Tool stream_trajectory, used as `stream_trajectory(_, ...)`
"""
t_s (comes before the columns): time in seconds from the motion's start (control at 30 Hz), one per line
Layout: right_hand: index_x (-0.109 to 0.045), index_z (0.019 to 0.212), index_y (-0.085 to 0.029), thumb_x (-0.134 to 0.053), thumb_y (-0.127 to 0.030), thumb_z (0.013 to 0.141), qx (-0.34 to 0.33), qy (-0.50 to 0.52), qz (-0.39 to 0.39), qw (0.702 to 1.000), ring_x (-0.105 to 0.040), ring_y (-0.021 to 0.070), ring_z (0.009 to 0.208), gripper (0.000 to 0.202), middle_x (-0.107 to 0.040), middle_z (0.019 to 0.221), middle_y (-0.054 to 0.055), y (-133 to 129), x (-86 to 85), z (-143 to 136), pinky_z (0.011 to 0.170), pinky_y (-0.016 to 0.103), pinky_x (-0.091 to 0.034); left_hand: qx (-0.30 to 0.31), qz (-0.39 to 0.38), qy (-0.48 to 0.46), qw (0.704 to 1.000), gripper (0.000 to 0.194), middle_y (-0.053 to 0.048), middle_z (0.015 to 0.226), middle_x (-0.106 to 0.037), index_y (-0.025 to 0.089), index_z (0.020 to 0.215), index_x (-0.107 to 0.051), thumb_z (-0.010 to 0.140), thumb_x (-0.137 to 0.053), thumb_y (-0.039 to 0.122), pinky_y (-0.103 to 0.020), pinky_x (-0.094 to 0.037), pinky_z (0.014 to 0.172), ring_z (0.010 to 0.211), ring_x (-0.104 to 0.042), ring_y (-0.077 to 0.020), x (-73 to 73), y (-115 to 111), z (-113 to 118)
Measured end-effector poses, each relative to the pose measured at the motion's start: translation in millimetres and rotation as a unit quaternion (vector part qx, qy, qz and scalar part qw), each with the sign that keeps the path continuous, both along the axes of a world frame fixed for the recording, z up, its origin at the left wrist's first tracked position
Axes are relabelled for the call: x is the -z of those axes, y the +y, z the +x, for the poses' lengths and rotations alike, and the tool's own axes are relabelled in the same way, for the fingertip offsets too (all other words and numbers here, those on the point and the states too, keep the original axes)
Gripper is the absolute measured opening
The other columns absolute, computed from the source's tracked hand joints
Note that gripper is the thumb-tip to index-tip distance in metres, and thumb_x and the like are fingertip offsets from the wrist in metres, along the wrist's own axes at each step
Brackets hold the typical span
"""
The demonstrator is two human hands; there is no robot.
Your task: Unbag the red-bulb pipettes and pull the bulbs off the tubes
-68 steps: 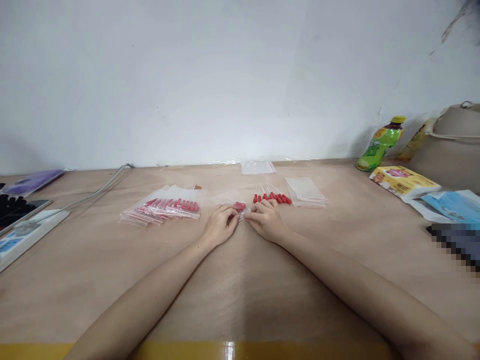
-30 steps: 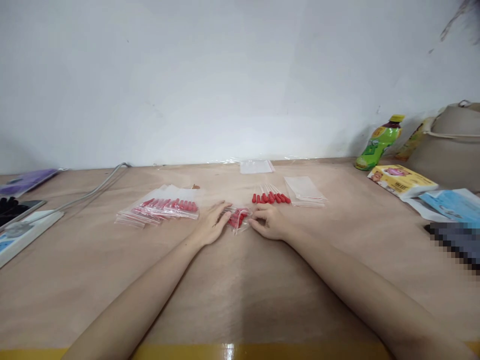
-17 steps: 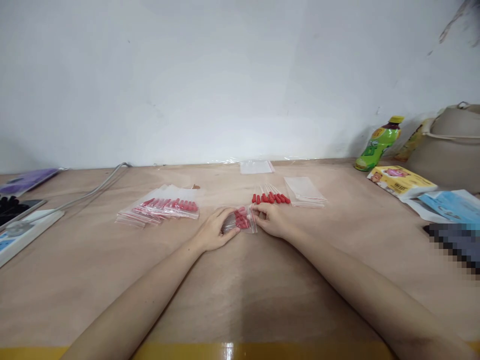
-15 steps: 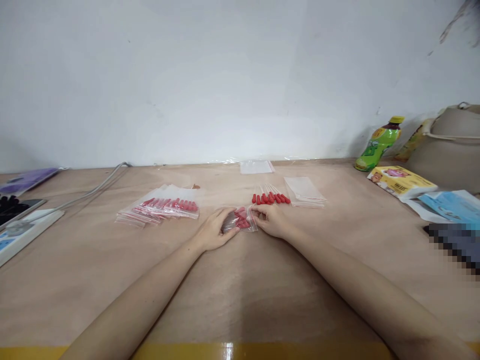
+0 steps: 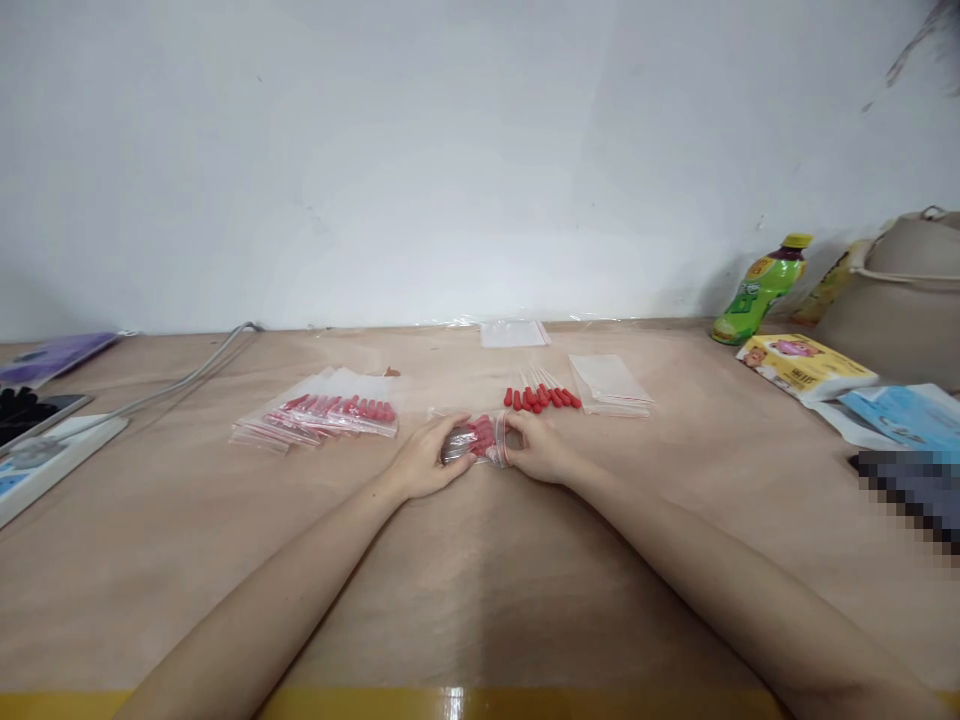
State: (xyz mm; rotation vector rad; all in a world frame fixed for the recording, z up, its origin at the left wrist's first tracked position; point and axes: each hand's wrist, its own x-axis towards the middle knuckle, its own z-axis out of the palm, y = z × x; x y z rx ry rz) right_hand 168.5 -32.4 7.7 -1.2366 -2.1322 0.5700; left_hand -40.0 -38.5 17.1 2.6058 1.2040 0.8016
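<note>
If the flat, clear plastic zip bag of red-tipped sticks is squeezed unevenly, its zip edge could be buckled and left gaping. It is spanned at nine o'clock by the half-spread fingers of the left hand and gripped at three by the curled fingers of the right hand; loose red-tipped sticks are laid out at one o'clock

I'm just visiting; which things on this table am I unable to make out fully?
All in the head view:
Held clear bag: partly covered by the left hand and right hand.
Pile of filled bags: count hidden by their overlap.
Dark item at right: masked by coarse blocks, cut off by the right edge.
Power strip: cut off by the left edge.
Beige bag: cut off by the right edge.
</note>
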Motion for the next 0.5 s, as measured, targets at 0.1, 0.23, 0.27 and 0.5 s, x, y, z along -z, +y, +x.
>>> stream_trajectory(0.1,-0.061,0.083,-0.020,-0.067,-0.030,0.066,-0.009,0.033,-0.022,0.999,-0.054,0.0186,0.085,0.021,-0.061,0.087,0.002,0.8,2.1,-1.4,0.076,0.029,-0.039,0.002,0.011,-0.006,1.000,0.048,-0.008,0.113,-0.059,0.017,0.118,-0.045,0.074,-0.057,0.033,-0.035,-0.045,0.089,0.102,-0.056,-0.0216,0.2,0.8,-1.0)
stream_trajectory(0.23,-0.060,0.095,-0.021,-0.067,-0.030,0.065,-0.013,0.100,-0.051,0.994,-0.055,0.0165,0.076,0.032,-0.062,0.082,0.000,1.4,5.5,-3.3,0.071,0.028,-0.041,0.011,0.025,-0.023,0.999,0.047,-0.007,0.111,-0.060,0.017,0.116,-0.047,0.073,-0.058,0.032,-0.034,-0.045,0.089,0.101,-0.057,-0.0207,0.7,1.6,-2.4)
stream_trajectory(0.27,-0.059,0.098,-0.021,-0.067,-0.030,0.066,-0.010,0.110,-0.058,0.992,-0.054,0.0155,0.072,0.034,-0.061,0.080,-0.001,1.5,6.3,-4.0,0.069,0.028,-0.041,0.017,0.027,-0.029,0.999,0.046,-0.007,0.112,-0.060,0.017,0.116,-0.047,0.074,-0.057,0.031,-0.033,-0.045,0.089,0.101,-0.056,-0.0203,0.9,1.9,-2.9)
stream_trajectory(0.5,-0.060,0.096,-0.020,-0.065,-0.027,0.066,-0.037,0.151,-0.070,0.985,-0.052,0.0127,0.065,0.031,-0.059,0.078,-0.001,2.9,7.4,-6.9,0.062,0.025,-0.040,0.051,0.042,-0.048,0.997,0.043,-0.007,0.111,-0.058,0.018,0.115,-0.048,0.074,-0.057,0.026,-0.032,-0.043,0.090,0.102,-0.055,-0.0190,0.6,2.6,-3.3)
